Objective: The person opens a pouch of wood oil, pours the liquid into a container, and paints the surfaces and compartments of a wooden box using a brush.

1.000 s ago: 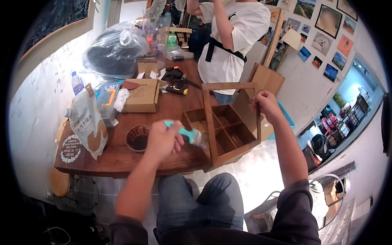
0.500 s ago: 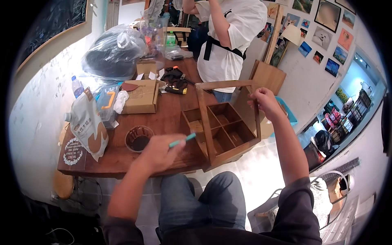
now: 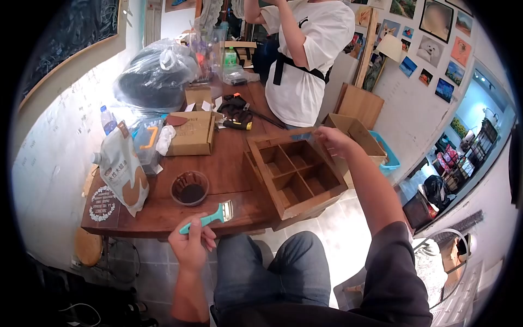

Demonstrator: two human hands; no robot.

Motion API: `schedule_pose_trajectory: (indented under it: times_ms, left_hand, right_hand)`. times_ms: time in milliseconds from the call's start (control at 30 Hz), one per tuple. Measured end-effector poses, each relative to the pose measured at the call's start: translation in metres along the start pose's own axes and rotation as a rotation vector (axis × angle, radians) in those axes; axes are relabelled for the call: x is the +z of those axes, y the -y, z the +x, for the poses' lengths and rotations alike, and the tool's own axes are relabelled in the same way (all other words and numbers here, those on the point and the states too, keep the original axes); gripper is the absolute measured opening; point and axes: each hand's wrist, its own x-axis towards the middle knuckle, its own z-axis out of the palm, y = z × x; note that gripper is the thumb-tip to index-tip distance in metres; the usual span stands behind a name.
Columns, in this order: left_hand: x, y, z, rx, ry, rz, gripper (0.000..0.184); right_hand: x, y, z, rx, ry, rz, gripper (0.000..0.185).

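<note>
My left hand grips the turquoise handle of a flat paintbrush, its head pointing right over the table's near edge. With closed fingers, my right hand holds the far right corner of a wooden frame lid. The lid lies low over a brown wooden box with four square compartments; whether it touches the rim all round I cannot tell. Left of the box stands a clear plastic bowl with dark brown liquid inside and streaks on its wall.
A white pouch, a cardboard box and a yellow-and-black tool are on the wooden table. A bulky plastic bag sits farther back. Across the table stands a person in a white shirt.
The frame lid, raised upright earlier, has come down over the box with my right hand. My left hand has moved down and left and turned, bringing the brush head into view.
</note>
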Motion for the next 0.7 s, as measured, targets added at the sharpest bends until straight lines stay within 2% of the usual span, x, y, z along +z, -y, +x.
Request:
schedule_pose_trajectory:
  times_ms: [33, 100, 133, 200, 233, 300, 433, 500, 567, 633, 700]
  left_hand:
    - [-0.001, -0.001, -0.004, -0.019, -0.004, 0.004, 0.034]
    - [-0.004, 0.005, -0.006, 0.02, 0.001, 0.017, 0.035]
    - [-0.004, 0.004, -0.008, 0.036, 0.005, 0.008, 0.035]
    - [-0.004, 0.003, -0.011, 0.043, 0.015, 0.004, 0.035]
    - [-0.003, 0.002, -0.011, 0.048, -0.007, -0.003, 0.035]
    - [-0.003, 0.003, -0.011, 0.045, -0.021, -0.006, 0.036]
    - [0.001, 0.015, -0.014, 0.104, -0.038, -0.004, 0.037]
    - [0.009, 0.024, -0.018, 0.124, -0.041, 0.012, 0.037]
    - [0.016, 0.03, -0.021, 0.121, -0.055, -0.021, 0.04]
    - [0.029, 0.04, -0.022, 0.169, -0.089, -0.083, 0.041]
    - [0.039, 0.045, -0.026, 0.219, -0.127, -0.147, 0.042]
  right_hand:
    - [0.002, -0.001, 0.005, -0.004, 0.002, 0.003, 0.045]
    - [0.003, -0.004, 0.012, 0.113, -0.022, -0.1, 0.063]
    - [0.002, -0.006, 0.013, 0.117, -0.021, -0.095, 0.063]
    - [-0.006, -0.013, 0.014, 0.125, 0.086, -0.126, 0.079]
    - [-0.011, -0.022, 0.015, 0.133, 0.086, -0.12, 0.079]
    - [-0.024, -0.048, 0.016, 0.121, 0.068, 0.083, 0.083]
    - [-0.027, -0.135, -0.001, 0.128, 0.08, 0.303, 0.081]
    - [-0.009, -0.186, -0.014, -0.044, 0.224, 0.602, 0.07]
    - [0.024, -0.2, -0.043, -0.145, 0.212, 0.728, 0.063]
    - [0.042, -0.199, -0.062, -0.116, 0.251, 0.913, 0.058]
    - [0.054, -0.206, -0.066, -0.151, 0.211, 0.881, 0.055]
